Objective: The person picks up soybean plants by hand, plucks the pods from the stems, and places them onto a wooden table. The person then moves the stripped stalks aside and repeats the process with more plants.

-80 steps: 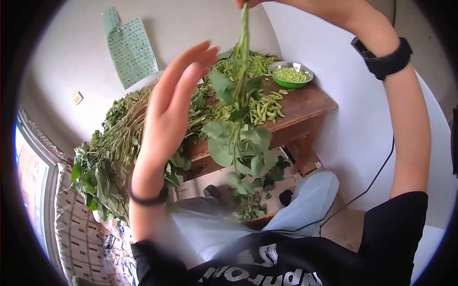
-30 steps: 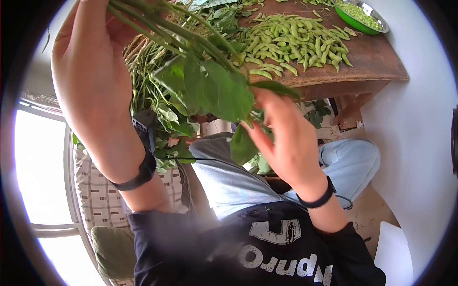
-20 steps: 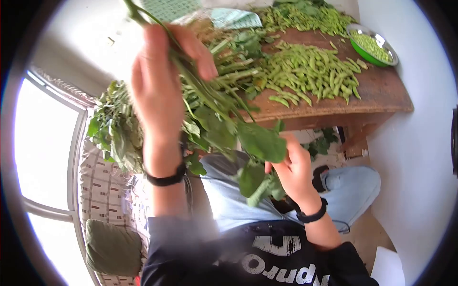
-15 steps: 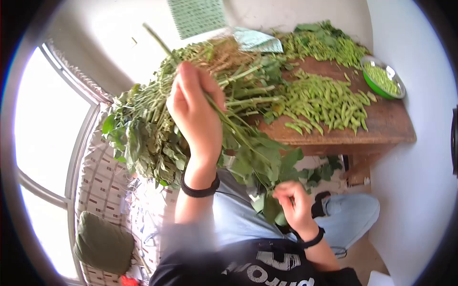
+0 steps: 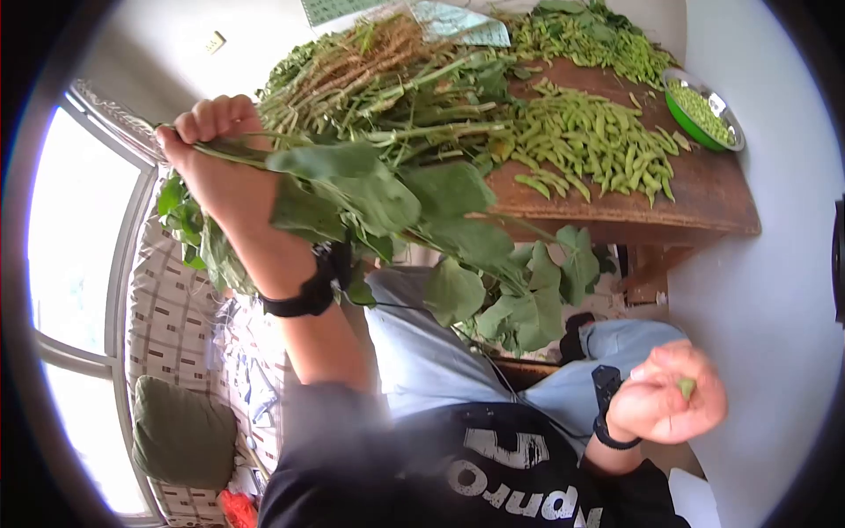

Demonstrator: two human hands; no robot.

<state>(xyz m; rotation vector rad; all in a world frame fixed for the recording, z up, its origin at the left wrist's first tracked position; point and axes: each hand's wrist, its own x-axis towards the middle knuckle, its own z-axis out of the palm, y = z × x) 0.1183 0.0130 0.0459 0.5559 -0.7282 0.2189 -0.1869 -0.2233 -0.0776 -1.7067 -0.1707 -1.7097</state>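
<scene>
My left hand point(image 5: 224, 167) is closed around the stem of a leafy green plant point(image 5: 449, 242), whose broad leaves stretch right and downward across my lap. Low on the right, my right hand point(image 5: 673, 396) is closed, with a small piece of green pod point(image 5: 687, 387) showing between its fingers. Green pods point(image 5: 598, 141) lie in a loose pile on the wooden table point(image 5: 704, 207). Behind my left hand, cut plants with brown roots point(image 5: 370, 62) are heaped up.
A green-sided metal bowl point(image 5: 735, 132) of shelled beans stands at the table's right end. More pods and leaves point(image 5: 590, 44) lie at the back. A dark green cushion point(image 5: 180, 431) rests on the patterned sofa at left, beside a window.
My left hand has moved left with the plant, which now lies more level. My right hand has moved right and down, away from the leaves, and a green piece now shows in it.
</scene>
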